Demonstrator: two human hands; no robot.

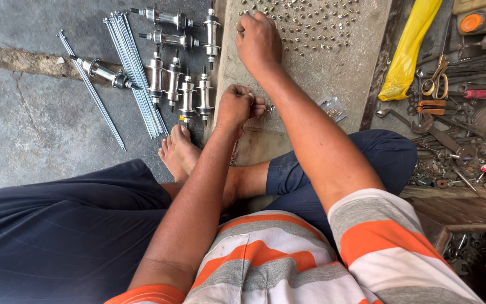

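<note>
Soft, even daylight, no hard shadows; faint shade under the forearms on the concrete slab (333, 73). Chrome hubs (181, 84) and spokes (136, 73) show mild specular glints. Centre sharp. Wide-angle stretch at edges; striped shirt (288, 264) at bottom slightly soft. Lower right corner dim.

Small clear packet (331, 108) on concrete slab (344, 73)

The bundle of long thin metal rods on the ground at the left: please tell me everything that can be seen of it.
The bundle of rods looks like bare silvery steel spokes, thin and straight, lying flat on the grey concrete floor. They are packed side by side, slightly fanned at the near end. The bundle lies beside the row of shiny wheel hubs. Two loose rods lie apart, further left. No hand touches it.
</note>
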